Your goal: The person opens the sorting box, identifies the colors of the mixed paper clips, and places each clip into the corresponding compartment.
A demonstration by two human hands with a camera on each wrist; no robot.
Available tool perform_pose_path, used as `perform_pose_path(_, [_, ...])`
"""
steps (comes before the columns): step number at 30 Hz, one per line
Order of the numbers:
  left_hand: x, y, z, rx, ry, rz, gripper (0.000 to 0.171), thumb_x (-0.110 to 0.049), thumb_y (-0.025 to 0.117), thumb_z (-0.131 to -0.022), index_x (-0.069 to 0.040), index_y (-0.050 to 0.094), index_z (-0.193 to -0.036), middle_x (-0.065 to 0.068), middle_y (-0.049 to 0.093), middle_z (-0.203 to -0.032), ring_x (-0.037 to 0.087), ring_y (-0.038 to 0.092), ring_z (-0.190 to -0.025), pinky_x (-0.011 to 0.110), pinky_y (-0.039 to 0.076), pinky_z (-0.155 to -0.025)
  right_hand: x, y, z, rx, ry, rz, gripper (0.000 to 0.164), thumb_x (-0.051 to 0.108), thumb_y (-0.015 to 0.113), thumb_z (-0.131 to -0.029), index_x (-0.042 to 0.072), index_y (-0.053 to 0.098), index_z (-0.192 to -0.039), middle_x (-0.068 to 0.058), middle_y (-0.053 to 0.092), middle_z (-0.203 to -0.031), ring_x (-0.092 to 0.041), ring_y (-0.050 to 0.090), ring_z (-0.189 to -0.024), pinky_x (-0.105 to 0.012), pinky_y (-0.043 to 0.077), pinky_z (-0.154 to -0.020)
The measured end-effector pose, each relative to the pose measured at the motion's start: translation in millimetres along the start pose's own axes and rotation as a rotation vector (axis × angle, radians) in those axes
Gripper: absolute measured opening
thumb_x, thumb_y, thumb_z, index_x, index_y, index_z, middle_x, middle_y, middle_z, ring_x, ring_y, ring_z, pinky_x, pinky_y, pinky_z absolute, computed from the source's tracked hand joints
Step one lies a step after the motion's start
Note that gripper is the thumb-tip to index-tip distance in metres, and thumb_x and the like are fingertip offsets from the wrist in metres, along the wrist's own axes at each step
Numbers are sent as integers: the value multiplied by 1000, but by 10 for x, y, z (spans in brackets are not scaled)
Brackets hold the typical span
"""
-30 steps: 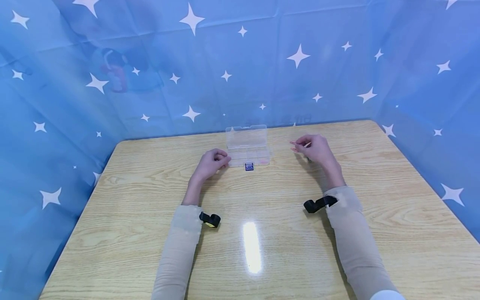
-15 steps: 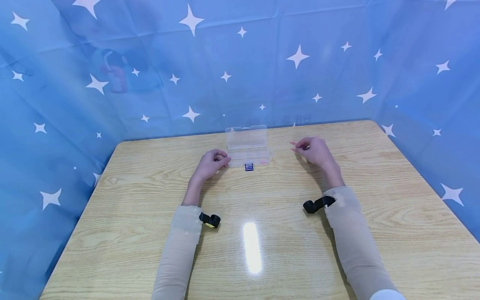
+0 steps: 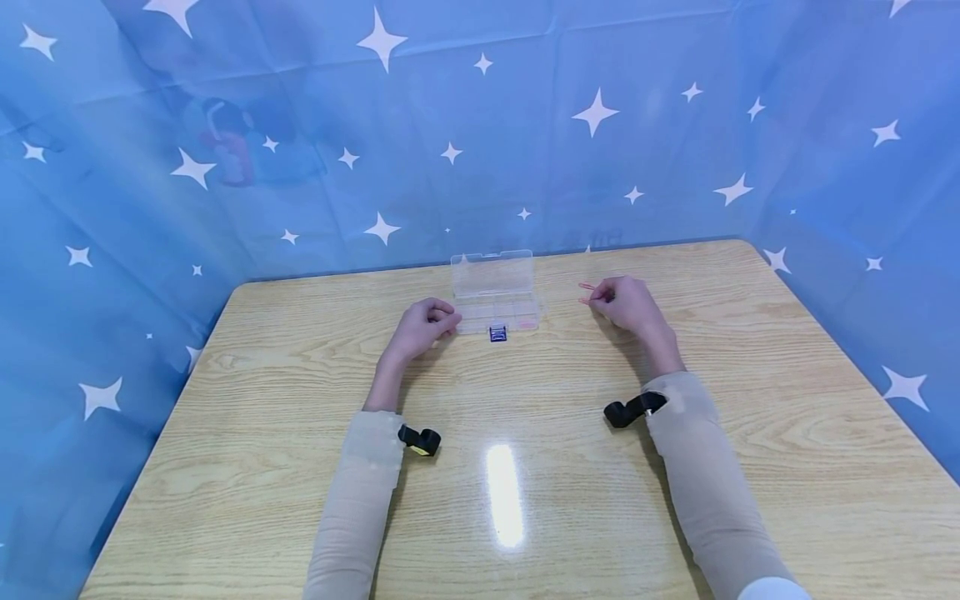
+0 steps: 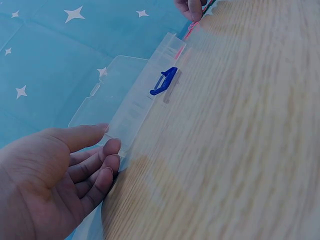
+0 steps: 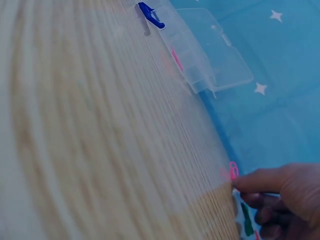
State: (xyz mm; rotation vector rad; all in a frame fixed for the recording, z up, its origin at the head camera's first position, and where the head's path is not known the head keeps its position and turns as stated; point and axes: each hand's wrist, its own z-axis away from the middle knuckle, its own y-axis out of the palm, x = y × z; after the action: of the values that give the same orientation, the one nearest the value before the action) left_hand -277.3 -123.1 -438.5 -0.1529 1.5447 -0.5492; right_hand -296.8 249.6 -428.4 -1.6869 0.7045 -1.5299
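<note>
My left hand (image 3: 421, 330) is at the left end of a clear plastic box (image 3: 474, 310), whose lid stands open at the back. In the left wrist view its thumb and curled fingers (image 4: 111, 147) grip the box's near corner. To the right of the box, my right hand (image 3: 627, 303) pinches a pink paper clip (image 5: 234, 170) at its fingertips. A second pink paper clip (image 3: 587, 286) shows close by the index finger. Under the right hand lies something green (image 5: 247, 220), mostly hidden by the fingers.
A blue latch-like piece (image 3: 498, 333) juts from the middle of the box's front. Something pink (image 5: 176, 59) sits in the box's right front compartment. The wooden table (image 3: 300, 467) ends at a blue star-patterned cloth (image 3: 420, 133) behind and at the sides.
The right hand has shifted slightly left and nearer to the person, still among the pink paper clips. The left hand and the box have not visibly moved.
</note>
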Motion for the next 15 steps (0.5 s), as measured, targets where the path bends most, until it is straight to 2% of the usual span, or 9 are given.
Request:
perform_pose_path(9, [17, 3, -11, 3, 7, -10, 31, -22, 63, -102, 2, 61, -121, 11, 69, -92, 23, 65, -83, 31, 50, -72, 9, -3, -5, 8, -9, 4, 17, 15, 62, -100, 0, 71, -100, -15, 68, -95, -27, 57, -79, -38, 45, -71])
perform_pose_path(15, [10, -4, -3, 8, 1, 0, 31, -23, 63, -103, 1, 61, -122, 12, 69, -93, 25, 66, -85, 33, 51, -75, 64, -24, 9, -29, -31, -31, 18, 12, 61, -100, -3, 70, -105, -19, 68, -99, -28, 61, -83, -34, 47, -66])
